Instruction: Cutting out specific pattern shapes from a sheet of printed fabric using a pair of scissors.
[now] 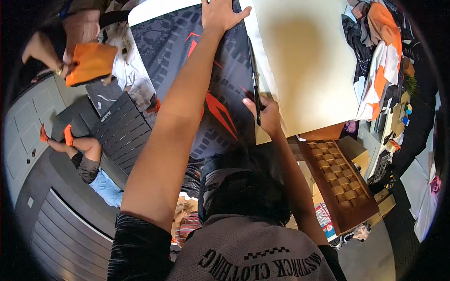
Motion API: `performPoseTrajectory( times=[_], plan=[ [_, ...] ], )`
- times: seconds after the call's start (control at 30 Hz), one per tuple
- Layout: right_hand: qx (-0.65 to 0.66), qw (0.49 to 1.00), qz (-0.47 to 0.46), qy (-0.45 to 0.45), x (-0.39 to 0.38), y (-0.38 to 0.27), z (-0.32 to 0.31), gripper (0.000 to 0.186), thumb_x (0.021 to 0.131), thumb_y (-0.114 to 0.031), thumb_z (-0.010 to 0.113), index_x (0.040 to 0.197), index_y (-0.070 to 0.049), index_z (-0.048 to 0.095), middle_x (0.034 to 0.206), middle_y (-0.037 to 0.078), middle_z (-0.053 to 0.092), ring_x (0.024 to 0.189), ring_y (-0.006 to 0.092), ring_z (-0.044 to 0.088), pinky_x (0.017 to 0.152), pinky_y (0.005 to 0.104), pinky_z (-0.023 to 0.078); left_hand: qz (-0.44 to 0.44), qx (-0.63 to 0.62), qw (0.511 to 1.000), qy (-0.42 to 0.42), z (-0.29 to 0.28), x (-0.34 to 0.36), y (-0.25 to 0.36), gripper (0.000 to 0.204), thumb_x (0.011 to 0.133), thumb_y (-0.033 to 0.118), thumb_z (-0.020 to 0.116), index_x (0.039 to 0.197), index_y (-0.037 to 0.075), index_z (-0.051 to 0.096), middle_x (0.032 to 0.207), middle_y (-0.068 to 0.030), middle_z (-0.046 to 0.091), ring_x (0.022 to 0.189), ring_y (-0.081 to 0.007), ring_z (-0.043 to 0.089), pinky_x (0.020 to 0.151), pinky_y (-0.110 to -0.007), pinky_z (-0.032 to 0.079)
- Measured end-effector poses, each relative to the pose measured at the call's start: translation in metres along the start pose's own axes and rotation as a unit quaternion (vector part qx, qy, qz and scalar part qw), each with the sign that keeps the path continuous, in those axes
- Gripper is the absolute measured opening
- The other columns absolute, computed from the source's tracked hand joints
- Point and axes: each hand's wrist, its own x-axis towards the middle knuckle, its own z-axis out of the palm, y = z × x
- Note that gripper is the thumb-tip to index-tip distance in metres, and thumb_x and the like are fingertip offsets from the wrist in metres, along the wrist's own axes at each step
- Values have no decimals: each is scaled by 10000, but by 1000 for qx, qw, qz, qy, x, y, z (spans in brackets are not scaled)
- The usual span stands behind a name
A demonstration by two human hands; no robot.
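A dark grey printed fabric sheet (173,51) with tyre-track marks and red shapes lies before me, white along its margin. My left hand (221,13) presses on it near the top edge of the view, thumb spread and palm down; some fingertips are cut off. Close to the sheet's right border, my right hand (268,117) grips long black scissors (256,86), their slim blades pointing away from me along the border. The fingers partly hide the handles. Beside the scissors, a pale cream sheet (309,65) covers the right part of the work surface.
Heaped white, orange and black cloth (382,56) borders the right side. Below it stands a wooden seat (340,175) with woven straps. At the upper left another person's hand holds an orange cloth (91,63). A person in a blue shirt (107,189) lies near a slatted black bench (123,133).
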Motion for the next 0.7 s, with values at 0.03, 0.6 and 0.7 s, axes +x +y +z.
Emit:
performPoseTrajectory(
  times=[0.03,0.6,0.7],
  plan=[
    [-5,1000,5,-5,0,-2,0,398,873,-307,696,657,-5,551,551,10,475,540,129,424,531,264,364,-5,-2,1000,-7,-3,0,1,858,815,603,510,1460,58,359,1537,-200,284,1431,-337,246,1162,-497,161],
    [65,998,-18,-19,21,-1,-3,339,890,-282,683,672,-54,559,532,-19,456,485,100,418,487,240,338,-30,25,994,-97,-23,19,-3,875,782,624,544,1433,60,389,1524,-214,289,1425,-351,246,1152,-517,171],
    [75,996,-23,-33,24,1,-4,334,891,-277,683,682,-47,559,541,-17,462,498,104,413,496,246,338,-24,33,993,-113,-27,26,-3,883,771,633,557,1424,59,398,1518,-225,285,1423,-360,241,1150,-527,172]
  ],
)
